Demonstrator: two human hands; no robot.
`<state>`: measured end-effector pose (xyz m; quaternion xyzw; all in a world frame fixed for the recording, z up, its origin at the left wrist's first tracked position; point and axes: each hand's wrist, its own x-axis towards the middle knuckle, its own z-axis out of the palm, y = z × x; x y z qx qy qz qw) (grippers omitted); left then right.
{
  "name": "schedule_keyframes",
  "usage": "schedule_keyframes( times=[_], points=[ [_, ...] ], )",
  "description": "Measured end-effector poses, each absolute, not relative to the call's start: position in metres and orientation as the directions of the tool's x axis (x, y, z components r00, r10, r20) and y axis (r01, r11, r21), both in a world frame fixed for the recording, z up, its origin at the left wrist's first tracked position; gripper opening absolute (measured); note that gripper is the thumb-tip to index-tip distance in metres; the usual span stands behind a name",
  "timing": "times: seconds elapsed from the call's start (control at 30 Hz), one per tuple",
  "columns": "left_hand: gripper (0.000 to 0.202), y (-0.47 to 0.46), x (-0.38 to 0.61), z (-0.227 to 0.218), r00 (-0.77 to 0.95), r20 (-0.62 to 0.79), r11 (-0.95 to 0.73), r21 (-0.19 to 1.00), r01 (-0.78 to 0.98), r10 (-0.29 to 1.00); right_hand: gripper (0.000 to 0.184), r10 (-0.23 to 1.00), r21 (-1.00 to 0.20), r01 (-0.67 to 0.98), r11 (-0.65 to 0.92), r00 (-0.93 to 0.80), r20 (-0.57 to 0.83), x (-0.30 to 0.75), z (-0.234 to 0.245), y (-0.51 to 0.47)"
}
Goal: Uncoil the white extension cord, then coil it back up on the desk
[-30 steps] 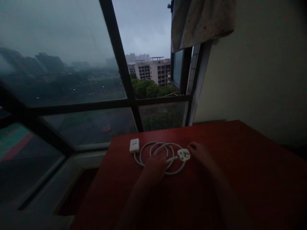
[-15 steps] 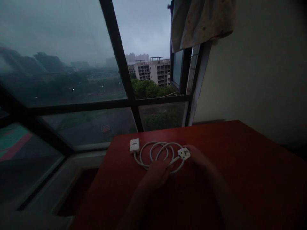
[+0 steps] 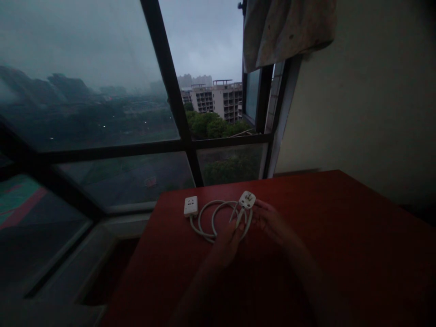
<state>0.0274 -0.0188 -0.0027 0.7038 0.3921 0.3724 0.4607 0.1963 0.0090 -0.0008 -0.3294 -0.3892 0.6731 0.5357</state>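
**Left hand (image 3: 227, 240) on cable (image 3: 216, 201), right hand (image 3: 272, 220) at plug (image 3: 247, 200)**

Left grip: clamped on cable just below plug. Right grip: fingers by plug's right side and the cable bend under it; too dark to tell if they're closed on anything or only touching.

Plug: white, tilted, pins up and toward the far side, over the back half of the counter (image 3: 344, 236), between the hands' far ends. Cable: loose loops left of plug, partly hidden by left hand, running over to socket (image 3: 191, 206). Socket: white, outlets up, on counter near the back left corner, well apart from both hands.

Around: window frame (image 3: 182, 120) behind counter, curtain (image 3: 289, 34) upper right, wall (image 3: 344, 100) to the right. Light is dim; finger detail poor.
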Motion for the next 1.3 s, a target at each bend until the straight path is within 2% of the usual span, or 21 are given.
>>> schedule_keyframes(
  times=[0.17, 0.3, 0.43, 0.53, 0.63, 0.77, 0.87, 0.9, 0.97, 1.07, 1.17, 1.3],
  points=[
    [0.040, -0.022, 0.028, 0.002, 0.426, 0.100, -0.145, 0.987, 0.075, 0.899, 0.036, 0.980, -0.908, -0.417, -0.051, -0.196, 0.035, 0.188, 0.001, 0.005],
    [0.039, -0.026, 0.032, 0.006, 0.401, 0.072, -0.045, 0.996, -0.076, 0.913, 0.036, 0.979, -0.950, -0.311, 0.031, -0.182, 0.091, 0.177, 0.004, -0.003],
    [0.038, -0.026, 0.031, 0.015, 0.356, 0.015, 0.072, 0.970, -0.231, 0.934, 0.034, 0.967, -0.963, -0.232, 0.140, -0.178, 0.183, 0.169, 0.004, -0.007],
    [0.039, -0.019, 0.020, 0.023, 0.298, -0.028, 0.148, 0.911, -0.386, 0.954, 0.035, 0.979, -0.973, -0.168, 0.158, -0.099, 0.177, 0.171, -0.001, -0.003],
    [0.035, -0.007, -0.001, 0.029, 0.192, 0.020, 0.095, 0.816, -0.571, 0.981, 0.050, 0.990, -0.993, -0.011, 0.120, 0.078, 0.119, 0.181, -0.009, 0.006],
    [0.027, 0.008, -0.034, 0.035, 0.129, 0.119, 0.016, 0.670, -0.742, 0.984, 0.039, 0.963, -0.973, 0.190, 0.128, 0.211, 0.168, 0.188, -0.022, 0.015],
    [0.026, 0.013, -0.051, 0.039, 0.056, 0.095, -0.015, 0.616, -0.787, 0.994, 0.039, 0.961, -0.919, 0.390, 0.057, 0.229, 0.156, 0.182, -0.032, 0.016],
    [0.027, 0.014, -0.054, 0.040, 0.025, 0.078, -0.028, 0.606, -0.795, 0.997, 0.038, 0.970, -0.914, 0.406, 0.026, 0.210, 0.121, 0.178, -0.035, 0.016],
    [0.028, 0.014, -0.057, 0.044, -0.021, 0.051, -0.048, 0.593, -0.804, 0.998, 0.034, 0.992, -0.950, 0.310, -0.026, 0.125, 0.014, 0.169, -0.038, 0.013],
    [0.028, 0.013, -0.057, 0.048, -0.035, 0.024, -0.042, 0.594, -0.803, 0.999, 0.029, 0.995, -0.995, -0.032, -0.092, -0.052, -0.090, 0.164, -0.032, 0.009],
    [0.025, 0.015, -0.056, 0.047, -0.017, 0.005, -0.016, 0.614, -0.789, 1.000, 0.030, 0.993, -0.929, -0.355, -0.102, -0.087, -0.075, 0.176, -0.015, 0.006],
    [0.025, 0.020, -0.051, 0.036, 0.081, -0.013, 0.070, 0.649, -0.757, 0.997, 0.023, 1.000, -0.832, -0.554, 0.024, 0.014, 0.020, 0.206, 0.008, 0.006]
  ],
)
